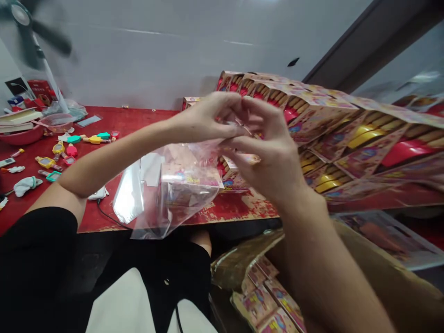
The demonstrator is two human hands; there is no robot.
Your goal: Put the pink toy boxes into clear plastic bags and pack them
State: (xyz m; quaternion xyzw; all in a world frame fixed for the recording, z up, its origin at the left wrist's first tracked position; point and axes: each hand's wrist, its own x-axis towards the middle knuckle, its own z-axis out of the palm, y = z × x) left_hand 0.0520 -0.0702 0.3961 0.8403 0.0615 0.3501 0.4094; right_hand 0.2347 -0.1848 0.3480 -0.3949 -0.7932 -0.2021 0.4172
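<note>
Both hands meet above the table's front part, over a clear plastic bag. My left hand has its fingers bent and pressed at the gathered top of the bag. Facing it, my right hand is also curled, its fingers closed at the same plastic. The overlapping fingers hide exactly how the film is pinched. Under and within the transparent film shows a printed box. Just behind my right hand stand stacked printed display boxes with rows of tan sticks and red or yellow pieces.
Small colourful toys lie on the red table at the left, near a red basin and a fan. A large open bag with more printed boxes stands below the table's edge at right.
</note>
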